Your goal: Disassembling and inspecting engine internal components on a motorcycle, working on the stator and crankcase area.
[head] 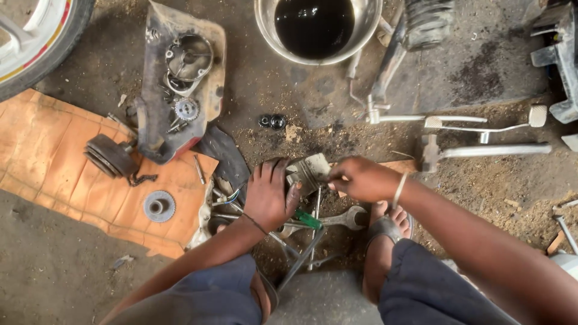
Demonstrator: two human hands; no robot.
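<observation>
The person squats on the dirt floor [60, 277], both hands low between the knees. The left hand [269, 195] has its grip closed around the side of a grey metal part [308, 171], fingers curled over its top. The right hand [361, 179] comes in from three o'clock, fingertips pinched together against the part's right edge; whether they hold something small there I cannot tell. The part sits just off the floor, near the middle of the scene.

Just beneath the hands, at six o'clock, lie a spanner [340, 218] and a green-handled screwdriver [308, 219]. A sandalled foot [385, 232] rests beside them.

At nine o'clock an orange cardboard sheet [54, 156] carries a toothed gear [159, 206] and a dark round clutch piece [108, 154]. At eleven o'clock a plastic cover [180, 84] holds a sprocket [186, 109] and rings. At twelve o'clock stands a steel bowl [265, 27] of black oil. A foot pedal [487, 127] lies at two o'clock, a tyre [42, 48] at ten.
</observation>
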